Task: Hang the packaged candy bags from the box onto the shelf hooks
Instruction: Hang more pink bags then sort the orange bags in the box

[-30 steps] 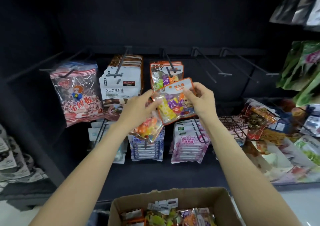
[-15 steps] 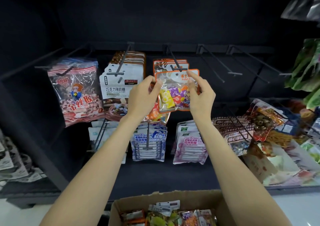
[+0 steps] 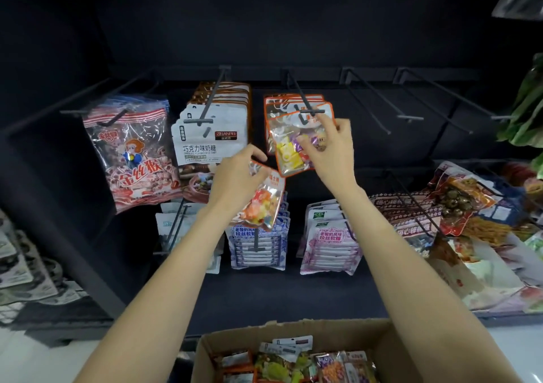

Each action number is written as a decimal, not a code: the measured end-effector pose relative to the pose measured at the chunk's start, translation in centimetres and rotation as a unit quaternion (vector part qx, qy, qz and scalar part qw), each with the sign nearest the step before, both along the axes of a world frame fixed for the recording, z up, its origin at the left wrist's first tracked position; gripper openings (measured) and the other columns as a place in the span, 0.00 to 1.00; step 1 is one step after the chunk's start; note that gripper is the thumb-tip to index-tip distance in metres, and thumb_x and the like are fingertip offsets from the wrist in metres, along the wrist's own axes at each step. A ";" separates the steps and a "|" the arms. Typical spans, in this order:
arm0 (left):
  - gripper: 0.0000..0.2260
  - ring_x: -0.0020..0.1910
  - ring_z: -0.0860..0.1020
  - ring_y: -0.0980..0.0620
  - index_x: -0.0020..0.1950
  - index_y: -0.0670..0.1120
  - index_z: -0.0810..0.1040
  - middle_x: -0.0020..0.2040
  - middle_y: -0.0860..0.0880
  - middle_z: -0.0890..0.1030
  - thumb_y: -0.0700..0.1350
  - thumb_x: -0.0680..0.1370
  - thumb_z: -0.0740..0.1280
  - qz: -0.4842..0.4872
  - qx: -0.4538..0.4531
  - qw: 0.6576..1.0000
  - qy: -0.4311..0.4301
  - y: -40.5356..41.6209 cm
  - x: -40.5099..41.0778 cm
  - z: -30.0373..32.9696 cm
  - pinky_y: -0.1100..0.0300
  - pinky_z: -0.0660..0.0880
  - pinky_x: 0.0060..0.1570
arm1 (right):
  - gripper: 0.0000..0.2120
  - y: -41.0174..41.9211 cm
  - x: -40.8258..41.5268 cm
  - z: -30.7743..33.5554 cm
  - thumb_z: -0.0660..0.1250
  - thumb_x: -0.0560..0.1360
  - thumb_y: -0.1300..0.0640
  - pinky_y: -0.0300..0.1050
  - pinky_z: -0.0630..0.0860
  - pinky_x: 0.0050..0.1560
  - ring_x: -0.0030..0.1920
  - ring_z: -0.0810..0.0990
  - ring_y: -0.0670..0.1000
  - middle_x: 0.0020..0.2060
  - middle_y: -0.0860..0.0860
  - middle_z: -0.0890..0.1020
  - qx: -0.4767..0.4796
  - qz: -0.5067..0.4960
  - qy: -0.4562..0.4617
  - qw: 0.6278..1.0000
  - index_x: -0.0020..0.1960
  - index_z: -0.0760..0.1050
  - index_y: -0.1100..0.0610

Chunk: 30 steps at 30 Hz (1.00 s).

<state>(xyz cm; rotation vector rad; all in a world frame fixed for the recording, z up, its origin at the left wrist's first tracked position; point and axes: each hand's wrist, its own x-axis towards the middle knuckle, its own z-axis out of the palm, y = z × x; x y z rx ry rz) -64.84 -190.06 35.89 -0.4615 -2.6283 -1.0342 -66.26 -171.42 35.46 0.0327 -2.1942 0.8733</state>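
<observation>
An orange-edged clear candy bag hangs at the front of the middle shelf hook, with a few matching bags behind it. My right hand pinches this bag's right edge near the hook's tip. My left hand is lower and to the left, gripping a second orange-edged candy bag that hangs tilted in front of the lower row. The cardboard box at the bottom centre holds several more candy bags.
White chocolate-candy packs and a red striped bag hang on hooks to the left. Two bare hooks jut out to the right. Blue and pink packs hang on the lower row. Snack bags pile at right.
The bag held by both hands has gone up onto the middle hook. My left hand let go of it and dropped down left with the second bag.
</observation>
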 end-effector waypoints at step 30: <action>0.22 0.66 0.70 0.58 0.67 0.54 0.71 0.66 0.58 0.73 0.42 0.75 0.70 -0.120 0.280 0.952 0.008 3.4 4.4 1.5 0.52 0.70 0.66 | 0.25 -1.0 9.2 -0.5 0.69 0.76 0.56 0.58 0.78 0.55 0.48 0.83 0.51 0.47 0.52 0.84 -0.334 0.124 -0.024 0.934 0.68 0.64 0.44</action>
